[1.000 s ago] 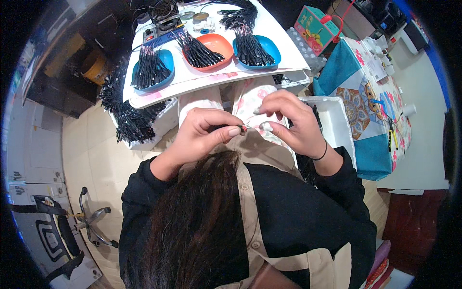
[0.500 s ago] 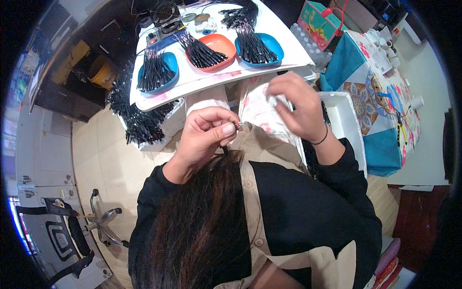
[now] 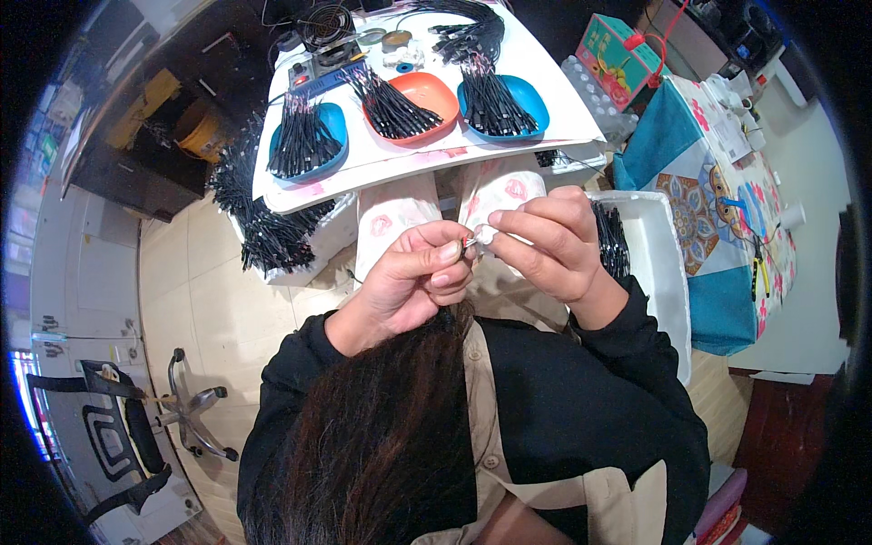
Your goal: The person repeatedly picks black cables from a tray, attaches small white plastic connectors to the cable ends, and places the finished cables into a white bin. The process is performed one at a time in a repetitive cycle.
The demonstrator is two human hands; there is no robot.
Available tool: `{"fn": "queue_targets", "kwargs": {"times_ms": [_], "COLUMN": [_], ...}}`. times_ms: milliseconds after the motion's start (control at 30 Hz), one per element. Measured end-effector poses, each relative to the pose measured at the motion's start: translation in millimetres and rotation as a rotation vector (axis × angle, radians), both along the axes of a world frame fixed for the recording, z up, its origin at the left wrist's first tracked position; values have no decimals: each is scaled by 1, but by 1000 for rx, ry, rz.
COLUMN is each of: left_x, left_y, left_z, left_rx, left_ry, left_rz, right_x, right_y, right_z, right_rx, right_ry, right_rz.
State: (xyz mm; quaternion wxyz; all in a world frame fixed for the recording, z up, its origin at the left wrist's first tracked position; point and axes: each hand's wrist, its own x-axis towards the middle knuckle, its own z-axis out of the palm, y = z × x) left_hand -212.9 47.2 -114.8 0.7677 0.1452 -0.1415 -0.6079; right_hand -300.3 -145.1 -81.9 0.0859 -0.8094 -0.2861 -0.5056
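Observation:
Above my lap, my left hand [image 3: 409, 280] is closed in a pinch around the end of a thin black cable, whose fine wires, red and pale ones among them, [image 3: 469, 242] stick out past the thumb and fingertip. My right hand [image 3: 556, 243] meets it from the right, thumb and fingers pinching a small white piece [image 3: 486, 235] against those wire ends. What the white piece is cannot be made out. Most of the held cable is hidden behind my hand and hanging hair.
Ahead, a white table [image 3: 409, 165] carries a blue tray [image 3: 340, 136], an orange tray [image 3: 442, 94] and another blue tray [image 3: 538, 107], each with black cables. White foam boxes flank my legs, the right box [image 3: 668, 272] holding cables. An office chair [image 3: 186, 400] stands left.
My right hand has come down and left to the wire ends, bringing the white piece against them. The left hand still pinches the cable. The view has shifted slightly.

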Motion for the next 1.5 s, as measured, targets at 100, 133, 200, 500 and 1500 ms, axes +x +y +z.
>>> {"fn": "queue_targets", "kwargs": {"times_ms": [100, 133, 200, 500, 1500], "left_x": [-2, -3, -2, 15, 62], "left_y": [0, 1, 1, 5, -42], "left_z": [2, 2, 5, 29, 20], "left_rx": [-3, 10, 77, 14, 284], "left_ry": [-8, -11, -195, -1989, -466], "left_rz": [-24, -20, 56, 585, 118], "right_x": [0, 0, -4, -29, 44], "right_y": [3, 4, 5, 5, -28], "right_z": [4, 5, 8, -1, -6], "right_rx": [22, 71, 178, 1636, 892], "right_ry": [41, 87, 246, 1571, 685], "right_rz": [14, 34, 88, 686, 406]}}
